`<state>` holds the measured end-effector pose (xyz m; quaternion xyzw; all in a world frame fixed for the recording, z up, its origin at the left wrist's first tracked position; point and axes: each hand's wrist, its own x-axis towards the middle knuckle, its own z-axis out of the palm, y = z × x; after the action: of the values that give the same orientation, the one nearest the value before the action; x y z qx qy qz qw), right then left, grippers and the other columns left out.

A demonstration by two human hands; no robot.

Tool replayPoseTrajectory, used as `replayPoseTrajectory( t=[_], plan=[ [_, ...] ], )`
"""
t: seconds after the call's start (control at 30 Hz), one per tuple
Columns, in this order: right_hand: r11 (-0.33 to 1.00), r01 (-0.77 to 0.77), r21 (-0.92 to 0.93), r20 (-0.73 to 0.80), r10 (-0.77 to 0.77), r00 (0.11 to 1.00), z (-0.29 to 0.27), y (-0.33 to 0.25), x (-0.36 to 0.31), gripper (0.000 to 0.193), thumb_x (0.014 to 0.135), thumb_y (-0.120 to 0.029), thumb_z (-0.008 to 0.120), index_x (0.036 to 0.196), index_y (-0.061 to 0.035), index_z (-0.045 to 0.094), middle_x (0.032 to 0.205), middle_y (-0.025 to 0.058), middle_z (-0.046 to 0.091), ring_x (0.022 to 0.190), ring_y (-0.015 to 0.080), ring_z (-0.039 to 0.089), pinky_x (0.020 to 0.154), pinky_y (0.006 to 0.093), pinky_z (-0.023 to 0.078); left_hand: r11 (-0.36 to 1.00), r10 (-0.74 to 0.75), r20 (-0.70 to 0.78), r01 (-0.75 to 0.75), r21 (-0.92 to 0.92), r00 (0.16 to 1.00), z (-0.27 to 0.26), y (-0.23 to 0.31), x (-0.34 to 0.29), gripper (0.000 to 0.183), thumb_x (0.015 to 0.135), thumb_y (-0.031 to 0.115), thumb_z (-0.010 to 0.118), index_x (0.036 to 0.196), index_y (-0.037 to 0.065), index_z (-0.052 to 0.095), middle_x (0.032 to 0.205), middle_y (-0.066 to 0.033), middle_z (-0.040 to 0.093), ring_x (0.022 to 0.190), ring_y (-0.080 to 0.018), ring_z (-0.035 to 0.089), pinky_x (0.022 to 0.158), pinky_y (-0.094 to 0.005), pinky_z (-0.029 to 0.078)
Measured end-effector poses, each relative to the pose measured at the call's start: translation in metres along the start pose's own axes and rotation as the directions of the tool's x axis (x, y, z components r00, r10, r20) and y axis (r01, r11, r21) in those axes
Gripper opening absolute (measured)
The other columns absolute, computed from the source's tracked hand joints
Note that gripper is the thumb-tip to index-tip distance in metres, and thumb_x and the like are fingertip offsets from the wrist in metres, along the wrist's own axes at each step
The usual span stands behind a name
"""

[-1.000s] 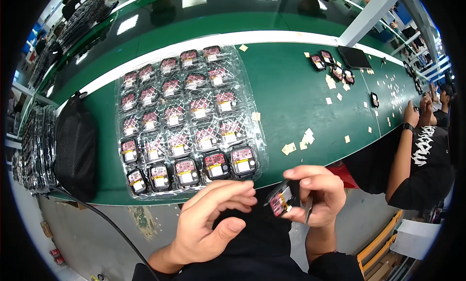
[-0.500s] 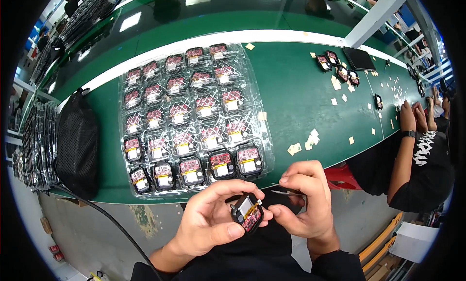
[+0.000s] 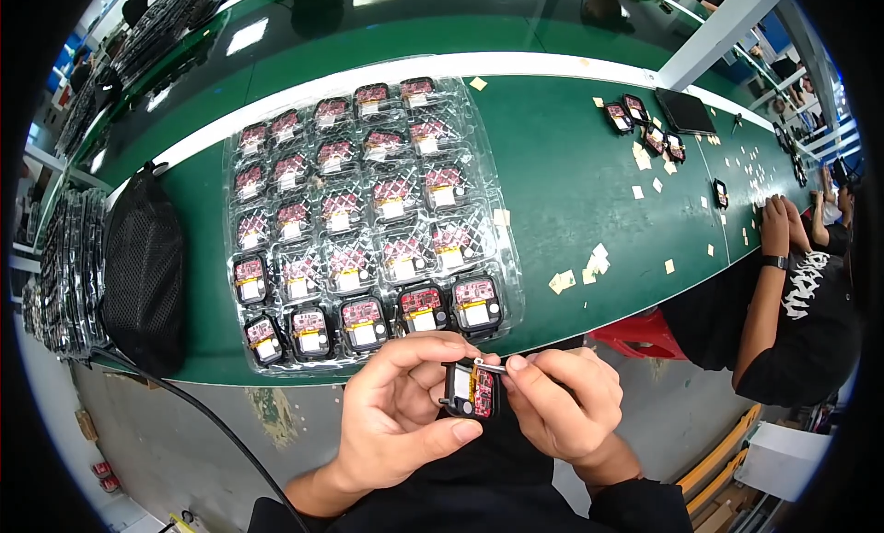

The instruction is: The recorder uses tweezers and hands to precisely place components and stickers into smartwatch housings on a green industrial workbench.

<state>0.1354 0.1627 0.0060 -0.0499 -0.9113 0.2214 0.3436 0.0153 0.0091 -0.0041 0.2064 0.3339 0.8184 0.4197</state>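
My left hand (image 3: 396, 413) is closed around a small black device housing (image 3: 473, 391), tilted in front of my body. Inside the housing show a red circuit board, a white block and a strip of yellow tape. My right hand (image 3: 571, 399) pinches a pair of metal tweezers (image 3: 492, 367), whose tips reach the top edge of the housing beside the yellow tape. Beyond my hands lies a clear plastic tray (image 3: 509, 247) with rows of similar housings, some of them under a clear plastic layer.
A black mesh bag (image 3: 143, 275) sits left of the tray, beside stacked clear trays (image 3: 64, 275). To the right, paper bits (image 3: 599, 258), loose housings (image 3: 654, 139) and a black flat panel (image 3: 685, 111) lie on the green table (image 3: 552, 192). A co-worker's arm (image 3: 769, 275) is at far right.
My right hand has moved left and turned, bringing the tweezers from beside the housing to its top edge. The housing has turned in my left hand.
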Motion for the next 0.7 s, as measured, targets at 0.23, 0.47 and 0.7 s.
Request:
replayPoseTrajectory(
  t=[0.23, 0.47, 0.7],
  plan=[
    [0.981, -0.064, 0.185, -0.035, 0.072, 0.997, 0.002, 0.005, 0.003, 0.029, 0.071, 0.001, 0.085, 0.098, -0.0015, 0.076, 0.085, 0.0068, 0.067, 0.061, 0.0172, 0.064, 0.053, 0.028, 0.051, 0.994, -0.029, -0.186, 0.047, 0.097, 0.982, 0.012, 0.003, 0.0, 0.06, 0.078, 0.01, 0.087, 0.128, 0.0, 0.054, 0.126, -0.0207, 0.057, 0.116, -0.0341, 0.065, 0.105, -0.0458, 0.052],
    [0.955, -0.162, 0.25, 0.033, 0.159, 0.987, 0.001, 0.006, 0.003, 0.026, 0.072, 0.001, 0.084, 0.097, -0.0017, 0.075, 0.085, 0.0083, 0.068, 0.063, 0.0187, 0.066, 0.053, 0.0292, 0.053, 0.99, 0.036, 0.018, -0.038, 0.132, 0.999, 0.002, 0.004, -0.001, 0.056, 0.083, -0.013, 0.074, 0.134, -0.007, 0.051, 0.141, -0.0192, 0.042, 0.132, -0.032, 0.055, 0.112, -0.0429, 0.049],
    [0.985, -0.067, 0.162, -0.052, 0.076, 0.996, 0.008, 0.002, -0.002, 0.025, 0.074, 0.001, 0.083, 0.097, 0.001, 0.074, 0.085, 0.0084, 0.067, 0.06, 0.0183, 0.064, 0.052, 0.0287, 0.051, 0.98, 0.024, -0.005, -0.022, 0.196, 1.0, 0.007, 0.009, -0.004, 0.057, 0.084, -0.013, 0.074, 0.136, -0.009, 0.052, 0.141, -0.0181, 0.042, 0.133, -0.0317, 0.054, 0.109, -0.0414, 0.052]
  ],
)
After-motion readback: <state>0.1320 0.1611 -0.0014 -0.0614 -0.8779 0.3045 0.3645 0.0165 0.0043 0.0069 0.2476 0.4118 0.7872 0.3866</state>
